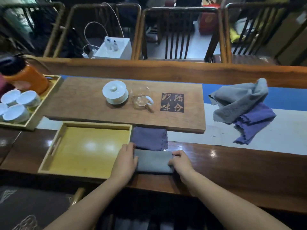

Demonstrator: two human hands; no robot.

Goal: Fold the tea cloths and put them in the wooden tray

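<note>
A folded grey tea cloth [153, 161] lies on the dark table near its front edge. My left hand [126, 161] grips its left end and my right hand [180, 162] grips its right end. Just behind it rests a folded purple tea cloth [149, 138]. The yellow wooden tray [86, 148] stands to the left of both, with nothing inside, and my left hand partly covers its right rim. At the far right an unfolded grey cloth [239, 100] lies crumpled over an unfolded purple cloth [254, 122].
A wooden tea board [83, 100] behind the tray carries a white lidded cup [115, 92] and a glass pitcher [141, 97]. At the left, a second tray [35, 110] holds several white cups and an orange bottle [28, 77]. Chairs stand beyond the table.
</note>
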